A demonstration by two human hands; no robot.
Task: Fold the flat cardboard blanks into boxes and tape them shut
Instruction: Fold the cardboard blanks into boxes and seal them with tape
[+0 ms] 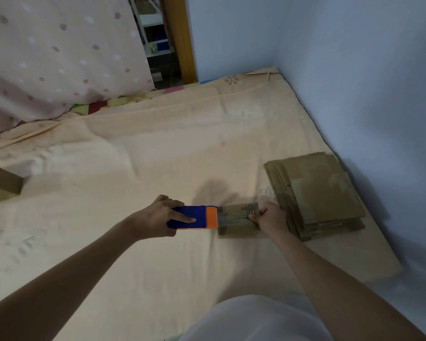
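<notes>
A pale blue wall corners a bed spread with a soft, creased peach sheet; a spotted pinkish curtain hangs at the far left, and beside it a yellow door frame opens onto shelves too dim to read.

At the far left edge, well away from both hands, a brown cardboard piece shows only one corner.

The left hand has its grip curled round a blocky tape dispenser, blue in body with an orange front band, smooth and plastic-looking; the forefinger lies straight along its side and the thumb wraps beneath. The orange end touches the left end of a small cardboard box, a matte brown rectangular shape lying on the sheet between the two hands. Dark printed bars and stripes mark its top, but they are too blurred to read as writing.

The right hand pinches the box's right end, fingers curled over the top edge and thumb against the side.

Just right of that grip, touching or nearly touching the knuckles, lies a stack of flat cardboard blanks, slightly fanned, with dull corrugated edges, close to the wall.
</notes>
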